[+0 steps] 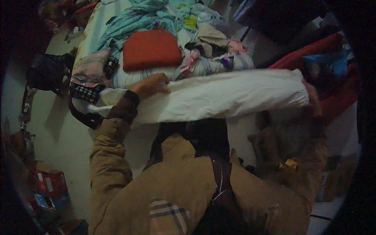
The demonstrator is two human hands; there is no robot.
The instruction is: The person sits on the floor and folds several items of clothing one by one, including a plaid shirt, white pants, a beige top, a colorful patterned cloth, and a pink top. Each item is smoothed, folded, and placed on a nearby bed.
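Note:
A long strip of white cloth [223, 94], which looks like a folded garment, stretches sideways in front of my body. My left hand [151, 85] grips it left of the middle, fingers curled over its upper edge. At the far right end, my right hand [312, 97] holds the cloth's edge; its fingers are partly hidden behind the fabric. The narrower left part of the cloth passes beyond my left wrist toward the bed's near corner. Just past the strip, a folded orange-red cloth or cushion [151, 50] lies on the bed [94, 35].
Crumpled teal cloth [135, 22] and a heap of mixed clothes [211, 38] cover much of the bed. Pinkish cloth [91, 66] and a black-and-white patterned cloth [85, 92] sit at its near left corner. Red fabric [311, 50] is at right; a red box [51, 182] stands lower left.

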